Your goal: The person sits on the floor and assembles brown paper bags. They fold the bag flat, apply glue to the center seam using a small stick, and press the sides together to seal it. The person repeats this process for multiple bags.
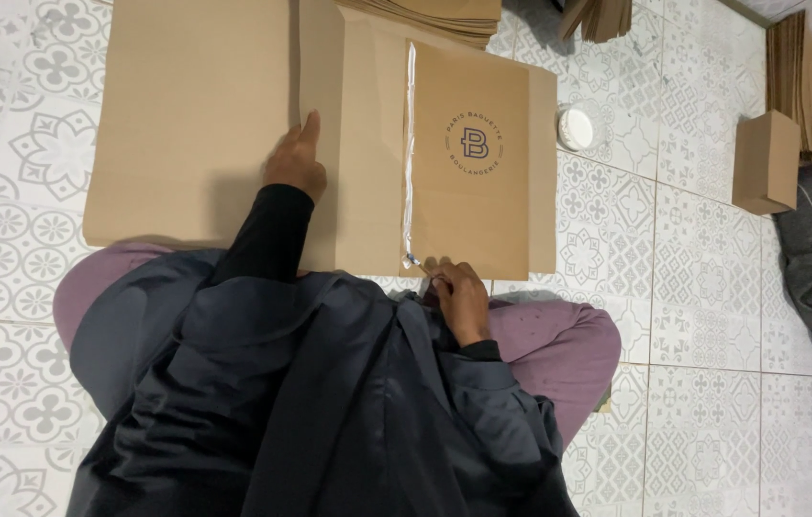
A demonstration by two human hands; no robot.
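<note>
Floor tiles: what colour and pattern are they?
Floor tiles: white with grey floral medallion patterning, seen in the head view.

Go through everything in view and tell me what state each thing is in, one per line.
Paper bag sheet: lying flat on the floor, one flap folded over.
Glue line: white, run along the flap's edge.
Left hand: pressed flat on the sheet.
Right hand: pinching a small applicator at the near edge.
Glue pot: open.
Small box: standing, assembled.

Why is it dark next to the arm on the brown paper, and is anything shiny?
Head view: the left hand and its sleeve throw a soft shadow onto the brown paper sheet; the white glue line glints; the picture is sharp, dimmer toward the right edge.
</note>
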